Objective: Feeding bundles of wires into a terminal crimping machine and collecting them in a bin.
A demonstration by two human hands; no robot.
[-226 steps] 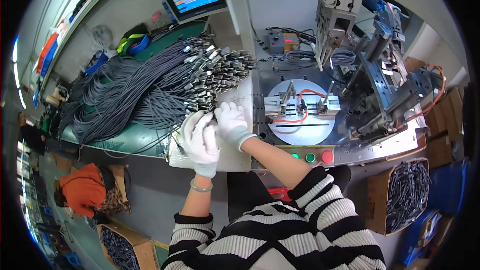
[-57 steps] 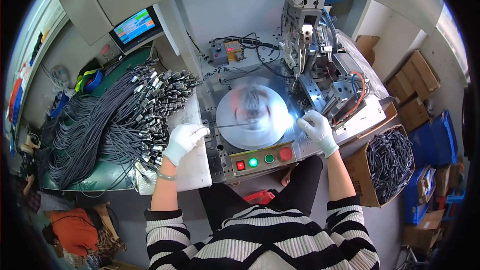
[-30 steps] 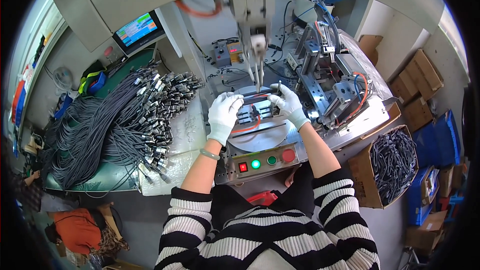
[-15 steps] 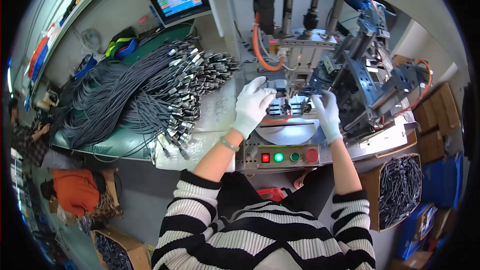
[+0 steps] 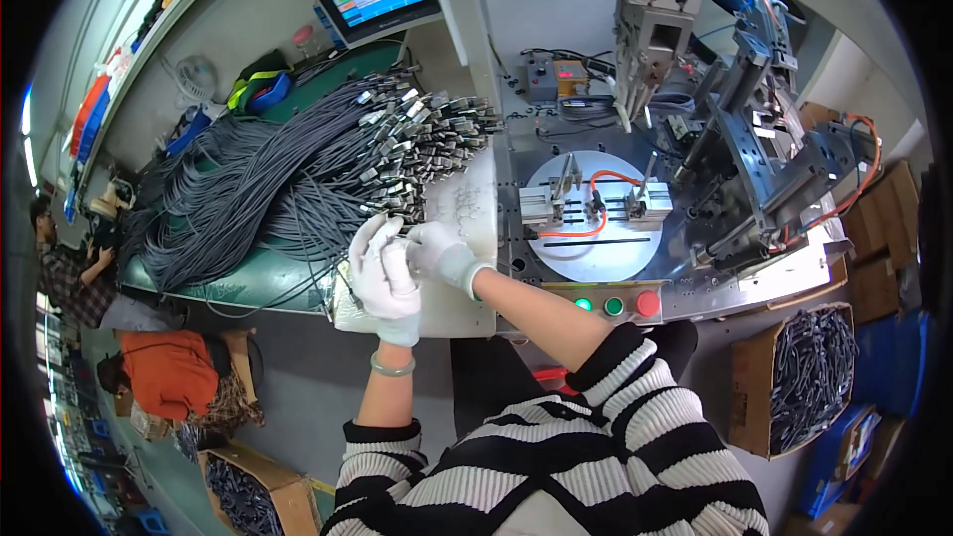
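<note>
Both white-gloved hands meet at the near edge of the big heap of grey cables with metal plug ends [image 5: 298, 174], at about nine o'clock from the round white fixture plate [image 5: 593, 215]. The left hand [image 5: 382, 273] and right hand [image 5: 437, 250] pinch one thin grey cable end [image 5: 402, 235] between their fingertips. Judging by the plate, its clamps look unloaded apart from an orange wire, so seating the cable remains.
</note>
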